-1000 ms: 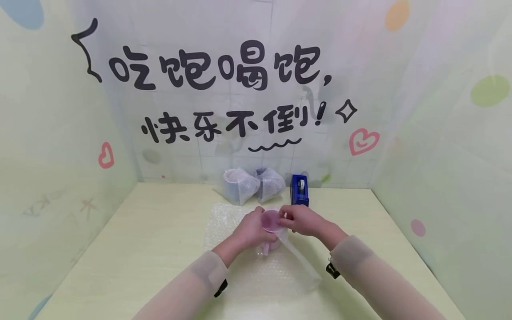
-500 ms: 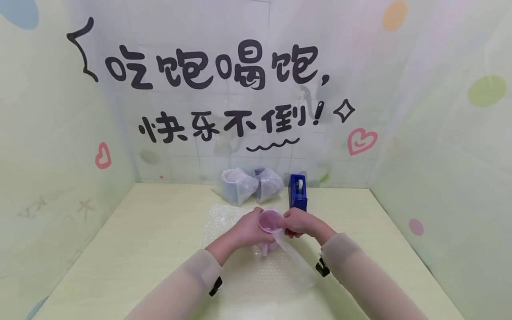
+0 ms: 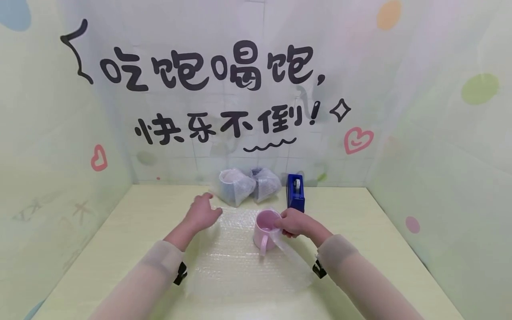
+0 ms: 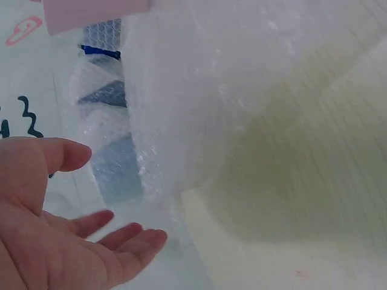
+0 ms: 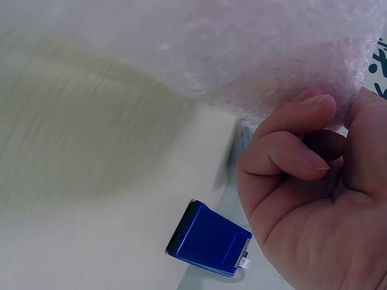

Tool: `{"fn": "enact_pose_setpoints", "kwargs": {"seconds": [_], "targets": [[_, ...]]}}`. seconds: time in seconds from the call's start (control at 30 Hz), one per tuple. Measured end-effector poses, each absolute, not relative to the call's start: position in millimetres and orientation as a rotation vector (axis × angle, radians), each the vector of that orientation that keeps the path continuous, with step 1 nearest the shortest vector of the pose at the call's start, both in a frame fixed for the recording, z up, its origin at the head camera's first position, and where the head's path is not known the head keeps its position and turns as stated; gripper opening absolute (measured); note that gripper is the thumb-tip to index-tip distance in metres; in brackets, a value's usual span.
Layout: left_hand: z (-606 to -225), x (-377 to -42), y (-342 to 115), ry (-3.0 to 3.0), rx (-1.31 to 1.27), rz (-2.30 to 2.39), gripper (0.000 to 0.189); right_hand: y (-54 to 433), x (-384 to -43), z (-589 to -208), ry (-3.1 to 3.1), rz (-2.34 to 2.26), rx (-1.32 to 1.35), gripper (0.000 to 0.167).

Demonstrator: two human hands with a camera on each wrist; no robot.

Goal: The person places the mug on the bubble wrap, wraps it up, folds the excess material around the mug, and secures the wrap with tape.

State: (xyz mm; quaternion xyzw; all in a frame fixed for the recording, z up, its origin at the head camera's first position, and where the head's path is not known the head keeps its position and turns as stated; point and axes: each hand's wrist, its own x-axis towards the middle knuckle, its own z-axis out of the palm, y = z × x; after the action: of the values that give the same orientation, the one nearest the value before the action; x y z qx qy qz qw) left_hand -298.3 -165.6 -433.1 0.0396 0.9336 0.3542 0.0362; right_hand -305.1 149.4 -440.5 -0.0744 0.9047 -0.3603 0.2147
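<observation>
A pink mug (image 3: 260,235) stands upright on a sheet of bubble wrap (image 3: 232,266), its handle facing me. My right hand (image 3: 296,222) pinches the raised right side of the bubble wrap against the mug's rim. In the right wrist view the curled fingers (image 5: 284,154) sit at the edge of the bubble wrap (image 5: 199,54). My left hand (image 3: 200,215) is off the mug, over the far left corner of the sheet. Its fingers are spread and hold nothing in the left wrist view, where the bubble wrap (image 4: 199,90) lies beyond them.
Two bubble-wrapped cups, one on the left (image 3: 236,186) and one on the right (image 3: 267,184), stand at the back by the wall. A blue tape dispenser (image 3: 296,195) is beside them, just behind my right hand. Printed walls enclose the pale table (image 3: 152,222) on three sides.
My left hand has let go of the mug and moved left to the sheet's far left corner. The right hand stays at the rim with the bubble wrap.
</observation>
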Motion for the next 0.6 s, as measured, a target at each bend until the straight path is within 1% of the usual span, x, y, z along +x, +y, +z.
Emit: {"fn": "enact_pose_setpoints", "kwargs": {"seconds": [0.07, 0.13, 0.23, 0.3, 0.5, 0.6], "targets": [[-438.2, -299.1, -177.1, 2.816, -0.013, 1.067, 0.082, 149.0, -304.8, -440.8, 2.508, -1.004, -0.201, 0.032], [-444.4, -299.9, -185.0, 2.738, -0.084, 1.068, 0.090, 148.9, -304.1, -440.8, 2.504, -1.007, -0.196, 0.032], [-452.9, -300.7, -190.0, 2.669, -0.110, 1.130, 0.091, 148.9, -303.3, -440.5, 2.504, -1.010, -0.194, 0.032], [-457.8, -301.9, -190.1, 2.676, -0.098, 1.186, 0.081, 148.7, -302.8, -439.5, 2.508, -1.009, -0.199, 0.032], [-459.5, -303.2, -185.9, 2.704, -0.041, 1.391, 0.031, 148.7, -302.7, -440.2, 2.519, -1.023, -0.206, 0.032], [-453.0, -301.5, -182.7, 2.649, -0.008, 1.469, 0.023, 148.9, -302.8, -440.7, 2.518, -1.022, -0.209, 0.034]]}}
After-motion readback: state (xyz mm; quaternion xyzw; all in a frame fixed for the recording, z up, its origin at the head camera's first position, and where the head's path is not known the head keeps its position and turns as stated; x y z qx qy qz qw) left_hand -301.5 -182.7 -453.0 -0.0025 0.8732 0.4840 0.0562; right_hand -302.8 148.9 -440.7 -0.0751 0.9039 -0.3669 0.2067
